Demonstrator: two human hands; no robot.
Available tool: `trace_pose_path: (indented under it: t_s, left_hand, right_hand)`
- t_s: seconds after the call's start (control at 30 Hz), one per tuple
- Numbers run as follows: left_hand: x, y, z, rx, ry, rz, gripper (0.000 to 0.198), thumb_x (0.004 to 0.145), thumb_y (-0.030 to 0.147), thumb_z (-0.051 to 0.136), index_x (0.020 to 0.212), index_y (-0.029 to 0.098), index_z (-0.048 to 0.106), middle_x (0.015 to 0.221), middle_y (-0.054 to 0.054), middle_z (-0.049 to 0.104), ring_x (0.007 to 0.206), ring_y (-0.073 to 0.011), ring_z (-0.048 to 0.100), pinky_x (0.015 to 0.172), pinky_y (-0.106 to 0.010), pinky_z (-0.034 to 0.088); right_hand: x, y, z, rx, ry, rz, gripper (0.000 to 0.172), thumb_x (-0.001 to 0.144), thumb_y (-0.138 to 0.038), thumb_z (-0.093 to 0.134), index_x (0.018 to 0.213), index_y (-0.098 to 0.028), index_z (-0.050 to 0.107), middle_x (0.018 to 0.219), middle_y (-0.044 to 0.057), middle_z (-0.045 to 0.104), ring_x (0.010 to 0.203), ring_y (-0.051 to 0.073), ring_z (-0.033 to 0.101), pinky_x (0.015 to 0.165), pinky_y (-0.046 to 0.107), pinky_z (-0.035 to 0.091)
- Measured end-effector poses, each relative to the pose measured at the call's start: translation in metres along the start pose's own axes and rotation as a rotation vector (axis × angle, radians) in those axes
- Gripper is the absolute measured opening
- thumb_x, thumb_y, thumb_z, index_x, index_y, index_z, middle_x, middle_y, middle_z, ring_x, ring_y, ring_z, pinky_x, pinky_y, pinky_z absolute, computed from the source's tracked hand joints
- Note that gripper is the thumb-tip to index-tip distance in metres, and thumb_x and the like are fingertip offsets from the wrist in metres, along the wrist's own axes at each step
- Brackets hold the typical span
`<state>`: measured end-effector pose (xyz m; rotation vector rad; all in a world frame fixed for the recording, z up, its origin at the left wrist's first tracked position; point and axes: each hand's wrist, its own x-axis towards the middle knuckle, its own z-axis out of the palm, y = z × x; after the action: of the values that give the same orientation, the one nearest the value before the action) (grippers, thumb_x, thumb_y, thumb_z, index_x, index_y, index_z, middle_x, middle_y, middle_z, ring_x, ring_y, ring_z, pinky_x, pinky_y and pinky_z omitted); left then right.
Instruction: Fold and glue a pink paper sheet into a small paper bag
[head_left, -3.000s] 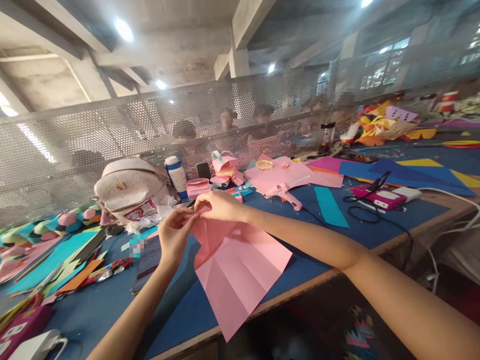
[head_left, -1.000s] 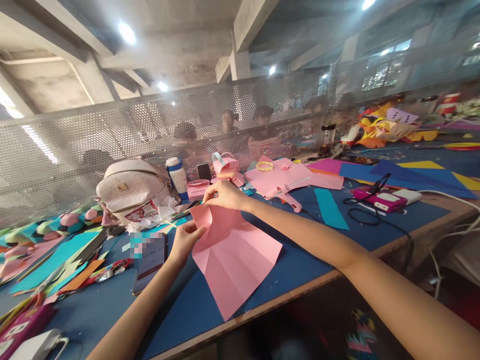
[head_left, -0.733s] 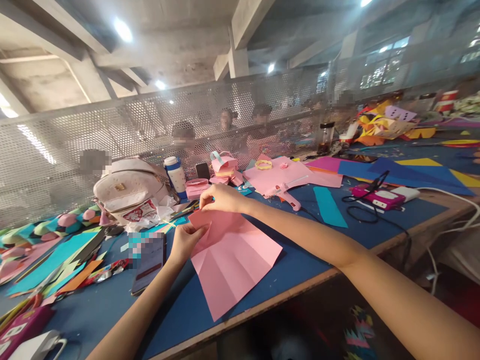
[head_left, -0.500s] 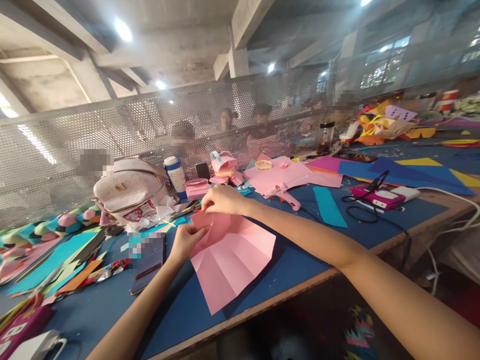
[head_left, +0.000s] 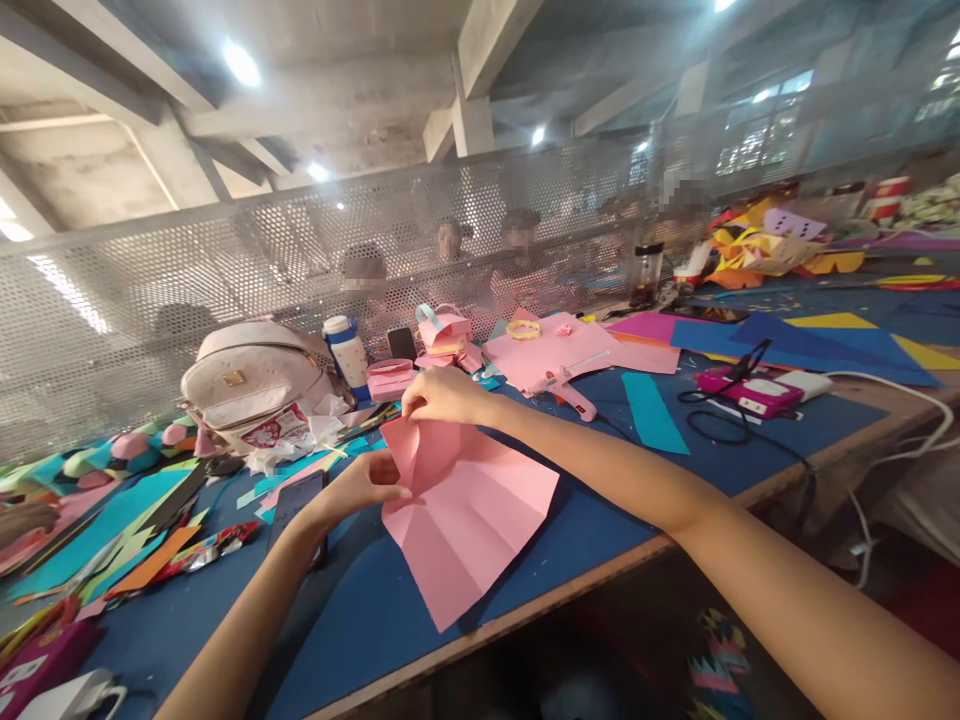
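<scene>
A creased pink paper sheet [head_left: 469, 510] lies fanned out on the blue table [head_left: 600, 520]. My left hand [head_left: 358, 483] pinches its near-left edge, fingers closed on the paper. At the sheet's far corner my right hand [head_left: 442, 395] grips the gathered folds, so the pleats converge there. A dark phone [head_left: 296, 500] lies just left of my left hand.
A white backpack [head_left: 251, 375], a bottle [head_left: 343, 352] and small pink paper boxes [head_left: 442, 335] stand behind. A pink glue gun [head_left: 570, 392] lies to the right, with a teal strip [head_left: 649, 410] and cabled pink device [head_left: 742, 392]. Coloured paper scraps [head_left: 112, 520] cover the left. People sit beyond the mesh fence [head_left: 375, 230].
The sheet came down from in front of me onto the table. My hands parted: the left slid down the left edge, the right stayed at the far corner, gathering pleats.
</scene>
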<state>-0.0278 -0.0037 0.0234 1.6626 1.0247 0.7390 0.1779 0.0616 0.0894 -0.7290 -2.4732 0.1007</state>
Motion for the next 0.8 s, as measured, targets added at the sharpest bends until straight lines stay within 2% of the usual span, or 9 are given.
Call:
trace_pose_path:
  t_s: [0.07, 0.17, 0.33, 0.47, 0.63, 0.8]
  left_hand:
    - [0.001, -0.004, 0.000, 0.038, -0.016, -0.026, 0.033, 0.049, 0.032, 0.088, 0.075, 0.020, 0.071, 0.072, -0.006, 0.070, 0.072, -0.0255, 0.068, 0.066, -0.035, 0.056]
    - [0.002, -0.006, -0.002, 0.119, 0.020, -0.033, 0.027, 0.049, 0.030, 0.087, 0.064, 0.019, 0.068, 0.063, -0.002, 0.065, 0.062, -0.0210, 0.065, 0.055, -0.028, 0.051]
    - [-0.007, 0.001, -0.008, 0.302, 0.142, -0.009, 0.020, 0.050, 0.024, 0.083, 0.066, 0.020, 0.070, 0.065, -0.002, 0.067, 0.060, -0.0184, 0.063, 0.055, -0.025, 0.048]
    - [-0.019, 0.004, -0.008, 0.443, 0.234, 0.009, 0.010, 0.052, 0.021, 0.077, 0.053, 0.021, 0.067, 0.051, 0.001, 0.061, 0.050, -0.0156, 0.055, 0.048, -0.022, 0.037]
    - [-0.028, 0.001, 0.002, 0.497, 0.386, 0.035, 0.004, 0.063, 0.024, 0.069, 0.060, 0.023, 0.072, 0.064, -0.002, 0.069, 0.061, -0.0193, 0.063, 0.056, -0.025, 0.044]
    - [-0.021, -0.004, 0.010, 0.438, 0.503, 0.052, 0.011, 0.061, 0.028, 0.069, 0.068, 0.021, 0.075, 0.077, -0.006, 0.074, 0.073, -0.0245, 0.069, 0.065, -0.029, 0.052]
  right_hand:
    - [0.000, 0.000, 0.001, -0.003, -0.004, -0.002, 0.016, 0.074, -0.012, 0.068, 0.077, -0.024, 0.078, 0.076, -0.003, 0.074, 0.071, 0.013, 0.064, 0.056, 0.023, 0.033]
    - [0.000, -0.002, 0.002, -0.013, -0.011, -0.006, 0.013, 0.075, -0.014, 0.070, 0.078, -0.024, 0.078, 0.076, -0.002, 0.074, 0.072, 0.013, 0.064, 0.056, 0.024, 0.032]
    - [-0.001, -0.007, 0.001, -0.048, -0.002, 0.006, 0.015, 0.076, -0.013, 0.067, 0.077, -0.023, 0.078, 0.078, -0.001, 0.074, 0.077, 0.015, 0.064, 0.056, 0.025, 0.030]
    - [-0.002, -0.006, 0.002, -0.073, 0.016, 0.034, 0.014, 0.076, -0.013, 0.066, 0.075, -0.023, 0.077, 0.079, 0.000, 0.075, 0.077, 0.017, 0.064, 0.056, 0.026, 0.029]
    - [-0.001, -0.003, 0.006, -0.059, 0.032, 0.048, 0.014, 0.077, -0.016, 0.066, 0.078, -0.024, 0.077, 0.082, 0.000, 0.075, 0.078, 0.016, 0.064, 0.057, 0.026, 0.032]
    - [-0.001, -0.005, 0.006, -0.040, 0.031, 0.036, 0.014, 0.079, -0.018, 0.064, 0.079, -0.025, 0.077, 0.082, -0.002, 0.076, 0.077, 0.014, 0.065, 0.057, 0.025, 0.032]
